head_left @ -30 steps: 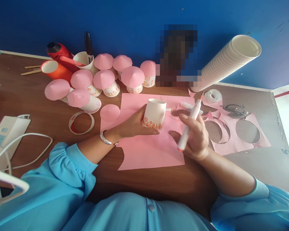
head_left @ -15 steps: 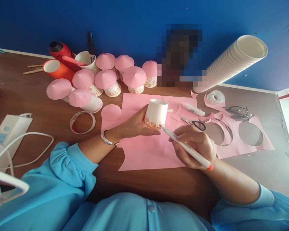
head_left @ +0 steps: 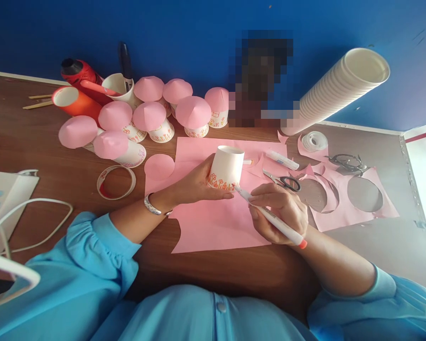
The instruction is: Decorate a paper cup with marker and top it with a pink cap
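My left hand (head_left: 195, 184) grips an upturned white paper cup (head_left: 227, 166) with orange drawings round its lower edge, held on a pink paper sheet (head_left: 216, 222). My right hand (head_left: 280, 210) is closed round a white marker (head_left: 270, 217) with an orange end cap. The marker's tip touches the cup's lower right edge.
Several cups capped with pink paper cones (head_left: 151, 116) stand at the back, beside an orange cup (head_left: 71, 100) and a red tool (head_left: 80, 73). A tape ring (head_left: 115, 182), scissors (head_left: 284, 180), a glue stick (head_left: 282, 159), cut pink sheets (head_left: 344, 199), a cup stack (head_left: 337, 90) and a power strip (head_left: 3, 203) lie around.
My right hand turned the marker from upright to tip-down and brought the tip to the cup's lower edge. The left hand kept hold of the cup.
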Available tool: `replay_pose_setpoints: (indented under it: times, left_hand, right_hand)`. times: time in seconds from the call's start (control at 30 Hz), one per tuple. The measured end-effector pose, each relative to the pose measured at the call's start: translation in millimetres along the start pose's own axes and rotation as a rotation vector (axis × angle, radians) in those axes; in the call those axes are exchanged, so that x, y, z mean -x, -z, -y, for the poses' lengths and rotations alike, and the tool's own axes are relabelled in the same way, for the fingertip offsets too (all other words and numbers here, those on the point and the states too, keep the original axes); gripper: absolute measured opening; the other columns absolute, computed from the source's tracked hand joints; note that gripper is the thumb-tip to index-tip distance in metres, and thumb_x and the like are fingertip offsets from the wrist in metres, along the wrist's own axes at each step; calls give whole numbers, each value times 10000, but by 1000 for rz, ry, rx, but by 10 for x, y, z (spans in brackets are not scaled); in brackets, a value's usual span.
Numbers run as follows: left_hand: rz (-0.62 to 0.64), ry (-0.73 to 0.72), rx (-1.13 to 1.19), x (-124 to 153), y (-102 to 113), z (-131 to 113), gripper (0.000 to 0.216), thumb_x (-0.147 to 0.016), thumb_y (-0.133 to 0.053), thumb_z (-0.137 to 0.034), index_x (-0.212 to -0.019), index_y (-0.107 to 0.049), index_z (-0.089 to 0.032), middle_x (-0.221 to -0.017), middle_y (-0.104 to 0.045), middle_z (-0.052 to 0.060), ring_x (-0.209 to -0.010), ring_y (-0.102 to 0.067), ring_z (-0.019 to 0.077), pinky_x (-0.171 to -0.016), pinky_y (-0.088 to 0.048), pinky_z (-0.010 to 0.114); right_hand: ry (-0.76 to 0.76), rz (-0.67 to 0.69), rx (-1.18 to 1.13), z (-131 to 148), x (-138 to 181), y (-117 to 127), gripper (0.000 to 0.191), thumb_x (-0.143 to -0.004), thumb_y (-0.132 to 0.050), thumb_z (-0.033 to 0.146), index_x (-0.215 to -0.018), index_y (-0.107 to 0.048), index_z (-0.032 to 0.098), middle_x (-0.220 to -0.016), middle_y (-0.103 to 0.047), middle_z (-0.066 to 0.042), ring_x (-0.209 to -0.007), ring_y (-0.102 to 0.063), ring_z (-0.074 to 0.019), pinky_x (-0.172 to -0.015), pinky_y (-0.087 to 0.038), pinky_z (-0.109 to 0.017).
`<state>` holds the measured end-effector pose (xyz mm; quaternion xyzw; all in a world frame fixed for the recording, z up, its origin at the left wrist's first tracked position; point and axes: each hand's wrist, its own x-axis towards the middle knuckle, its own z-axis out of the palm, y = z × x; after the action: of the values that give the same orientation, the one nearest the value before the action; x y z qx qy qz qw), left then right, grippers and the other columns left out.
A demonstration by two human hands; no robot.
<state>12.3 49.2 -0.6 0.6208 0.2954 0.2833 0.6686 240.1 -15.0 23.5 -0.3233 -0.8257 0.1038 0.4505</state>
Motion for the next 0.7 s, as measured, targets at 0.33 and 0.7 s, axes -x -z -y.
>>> replay_pose_setpoints:
  times: [0.33, 0.7]
  left_hand:
    - [-2, 18, -22, 6, 9, -2, 764, -798, -904, -430, -1440, -544, -223, -1275, -681, 132, -1061, -643, 257, -809, -528, 331]
    - [-1, 2, -29, 7, -5, 3, 718, -819, -889, -414, -1431, -557, -237, -1278, -684, 122, -1111, -650, 267, -835, -546, 335]
  right_hand:
    - [40, 2, 16, -3, -6, -4, 222, -883, -615, 100, -1072, -604, 217, -752, -684, -19, -591, -677, -161, -465, -539, -258]
    - [51, -1, 39, -4, -22, -41, 216, -894, -604, 87, -1069, -583, 210, -758, -693, -23, -589, -678, -149, -473, -539, -245]
